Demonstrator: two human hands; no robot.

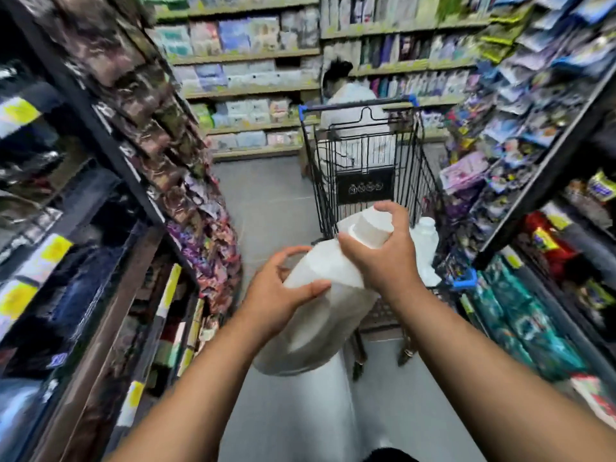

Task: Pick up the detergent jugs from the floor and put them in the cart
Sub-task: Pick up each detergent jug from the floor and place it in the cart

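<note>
A big white detergent jug (320, 315) is up in the air in front of me, tilted with its cap end pointing away toward the cart. My left hand (280, 295) grips its side and handle area. My right hand (383, 251) is closed over the neck, just below the white cap. The black wire shopping cart (366, 155) with blue handle ends stands right behind the jug. A second white jug (426, 248) sits inside the cart at the right, partly hidden by my right hand.
Narrow aisle with packed shelves close on the left (100, 195) and right (533, 161). A person in a white top (350, 95) stands beyond the cart, facing the far shelves. Grey floor (266, 195) shows left of the cart.
</note>
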